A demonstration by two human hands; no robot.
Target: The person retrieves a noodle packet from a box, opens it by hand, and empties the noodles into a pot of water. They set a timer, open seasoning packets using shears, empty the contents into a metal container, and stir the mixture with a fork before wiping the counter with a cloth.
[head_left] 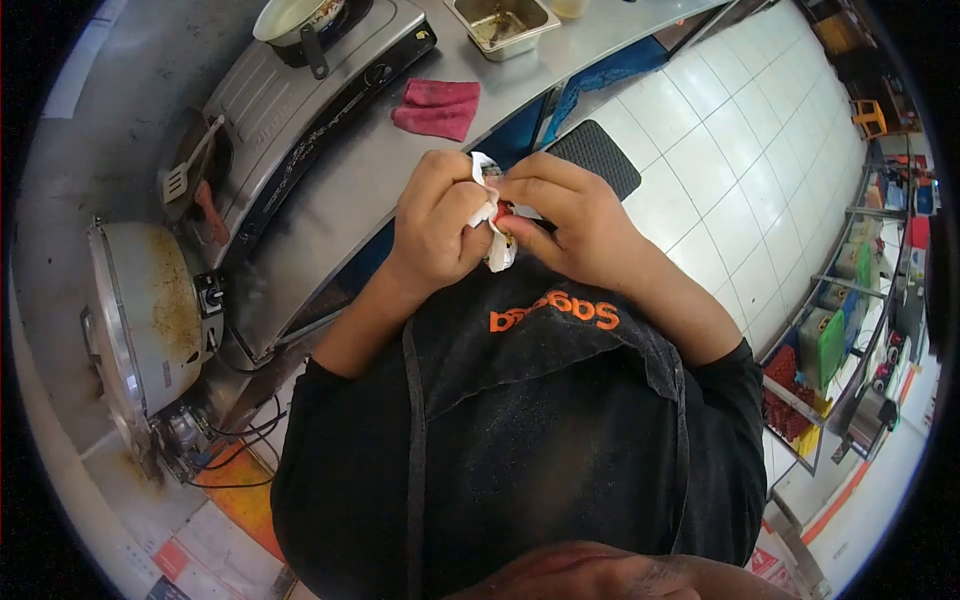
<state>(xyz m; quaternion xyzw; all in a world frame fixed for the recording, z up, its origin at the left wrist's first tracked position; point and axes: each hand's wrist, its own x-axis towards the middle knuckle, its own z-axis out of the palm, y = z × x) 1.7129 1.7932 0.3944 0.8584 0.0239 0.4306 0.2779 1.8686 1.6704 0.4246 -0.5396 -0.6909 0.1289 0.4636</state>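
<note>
Close together in front of my chest, both hands grip a small white crumpled wrapper. My left hand [437, 215] is closed, with its fingers curled round one side of the white wrapper [502, 252]. On the other side, my right hand [572, 208] pinches it between thumb and fingers. A little red shows between the two hands, but what it belongs to is mostly hidden by the fingers. Beyond my hands, a folded red cloth [437, 108] lies on the metal counter [370, 165], apart from them.
A gas stove [290, 110] bears a pot [300, 25]. Near it are a slotted spatula [185, 175] and a large stained metal cooker [155, 310]. A metal pan [503, 25] stands on the counter. Shelving [850, 290] with goods lines the right, beyond the tiled floor [720, 150].
</note>
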